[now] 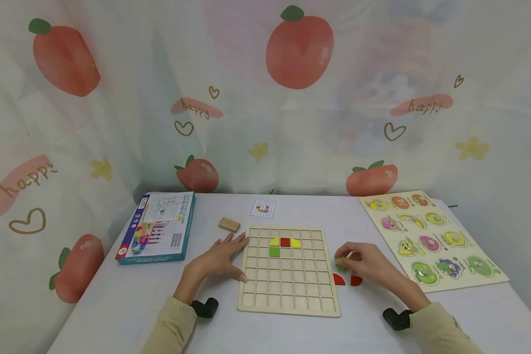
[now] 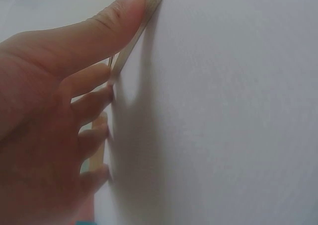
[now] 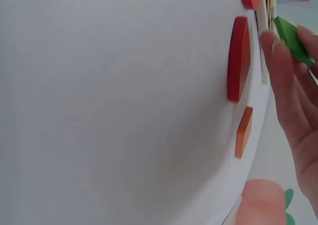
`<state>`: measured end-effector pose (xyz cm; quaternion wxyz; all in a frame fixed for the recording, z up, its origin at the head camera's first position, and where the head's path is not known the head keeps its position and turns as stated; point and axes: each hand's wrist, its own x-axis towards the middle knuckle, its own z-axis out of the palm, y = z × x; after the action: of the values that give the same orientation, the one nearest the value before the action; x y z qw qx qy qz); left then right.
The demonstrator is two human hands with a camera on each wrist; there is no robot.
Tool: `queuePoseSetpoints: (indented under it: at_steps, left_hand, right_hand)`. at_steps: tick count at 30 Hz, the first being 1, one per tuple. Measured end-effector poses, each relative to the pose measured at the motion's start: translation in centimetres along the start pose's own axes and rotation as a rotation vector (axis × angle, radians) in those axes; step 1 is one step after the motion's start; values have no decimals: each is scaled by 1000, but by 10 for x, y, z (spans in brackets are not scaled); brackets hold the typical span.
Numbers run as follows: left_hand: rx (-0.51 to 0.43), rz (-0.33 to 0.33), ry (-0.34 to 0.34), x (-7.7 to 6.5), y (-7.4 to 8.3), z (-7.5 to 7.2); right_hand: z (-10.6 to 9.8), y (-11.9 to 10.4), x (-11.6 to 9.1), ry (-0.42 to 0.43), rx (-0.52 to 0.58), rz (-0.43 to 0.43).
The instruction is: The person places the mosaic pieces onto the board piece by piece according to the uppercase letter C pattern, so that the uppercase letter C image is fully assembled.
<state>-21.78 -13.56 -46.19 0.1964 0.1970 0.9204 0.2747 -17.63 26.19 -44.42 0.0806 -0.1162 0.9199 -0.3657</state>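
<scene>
A wooden grid board [image 1: 287,290] lies on the table between the hands. On it, in the upper rows, are a red square [image 1: 285,242] with a yellow quarter-round piece [image 1: 275,241] on its left, another yellow piece [image 1: 295,243] on its right, and a green square [image 1: 275,251] below. My left hand [image 1: 219,258] rests at the board's left edge, fingers spread, thumb on the rim. Right of the board, my right hand [image 1: 367,260] pinches a green block [image 3: 293,41] between thumb and fingers, just above the table. Beneath it lie two red quarter-round pieces [image 1: 339,280]; the right wrist view also shows an orange piece [image 3: 244,132].
A small card with a coloured grid pattern [image 1: 263,209] lies behind the board, and a plain wooden block [image 1: 229,224] sits at its upper left corner. A boxed set [image 1: 157,228] is at the far left. On the right lies a fruit peg puzzle [image 1: 435,238].
</scene>
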Motion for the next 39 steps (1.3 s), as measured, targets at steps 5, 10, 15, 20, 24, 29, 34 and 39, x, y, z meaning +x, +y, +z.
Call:
queuePoseSetpoints:
  at_steps: [5, 10, 15, 20, 24, 29, 34, 39]
  left_hand:
    - [3, 2, -1, 0, 1, -1]
    - [5, 6, -5, -1, 1, -1]
    - [-3, 4, -7, -1, 1, 0]
    - [1, -8, -3, -1, 2, 0]
    - [5, -11, -2, -1, 3, -1]
    - [1, -10, -2, -1, 3, -1]
    - [3, -13, -4, 0, 2, -1]
    - [3, -13, -11, 0, 3, -1]
  right_hand:
    - [8, -11, 6, -27, 125, 42]
    - [17, -20, 12, -37, 139, 9]
    - [23, -27, 17, -49, 119, -23]
    - [28, -32, 25, -97, 133, -57]
    - [32, -38, 31, -129, 110, -101]
    - [37, -49, 38, -136, 68, -146]
    - [45, -58, 49, -145, 36, -170]
    - [54, -66, 57, -166, -3, -220]
